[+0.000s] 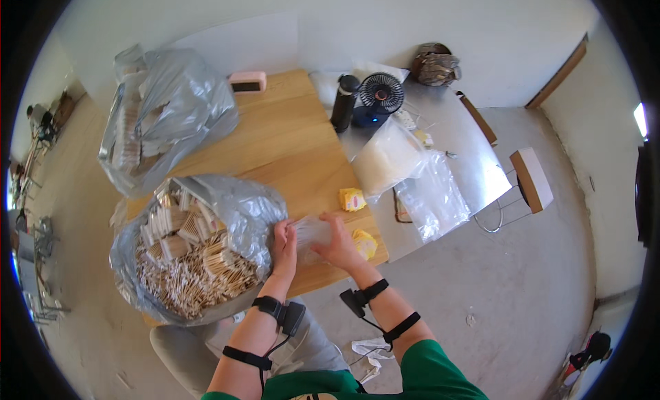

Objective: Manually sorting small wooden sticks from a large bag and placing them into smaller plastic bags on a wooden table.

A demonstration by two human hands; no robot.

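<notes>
At the near edge of the wooden table, my left hand and my right hand hold a small clear plastic bag between them. Its left side is under my left fingers, and my right thumb and fingers close on the other side. Just left of my left hand sits a large grey plastic sack, its mouth wide, full of loose cotton swabs with bundled ones on top. Two small yellow packs, a nearer one and a farther one, lie close to my right hand.
Another grey sack with swab bundles stands at the far left. A pink clock-like box is at the back. On the metal table are a black bottle, a small fan and stacked clear bags. A stool stands right.
</notes>
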